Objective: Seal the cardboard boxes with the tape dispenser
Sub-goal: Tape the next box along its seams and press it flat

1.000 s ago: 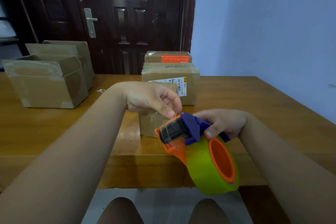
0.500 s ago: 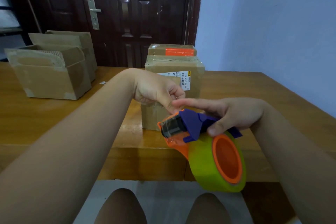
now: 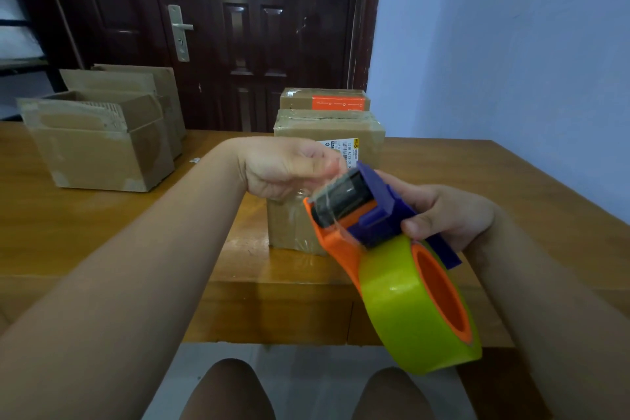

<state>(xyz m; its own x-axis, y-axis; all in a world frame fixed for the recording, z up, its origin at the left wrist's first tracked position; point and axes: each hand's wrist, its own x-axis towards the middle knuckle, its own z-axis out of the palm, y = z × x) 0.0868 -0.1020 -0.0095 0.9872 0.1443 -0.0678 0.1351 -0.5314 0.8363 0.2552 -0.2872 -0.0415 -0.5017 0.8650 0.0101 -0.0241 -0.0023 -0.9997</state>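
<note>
My right hand (image 3: pixel 446 215) grips tape dispenser (image 3: pixel 361 215), centre-right of frame, over near table (image 3: pixel 477 174) edge. My left hand (image 3: pixel 286 167) pinches clear tape end (image 3: pixel 329 181) by roller. Closed cardboard boxes (image 3: pixel 327 126) centre, behind hands; open boxes (image 3: pixel 99 153) upper left.

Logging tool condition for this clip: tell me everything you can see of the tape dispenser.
The tape dispenser looks plastic: an orange frame, a blue-purple handle piece and a dark roller at its front, carrying a thick yellow-green roll on an orange hub. It is held tilted in the air, roller end up. The right hand grips the handle; the left hand pinches the clear tape end at the roller.
</note>
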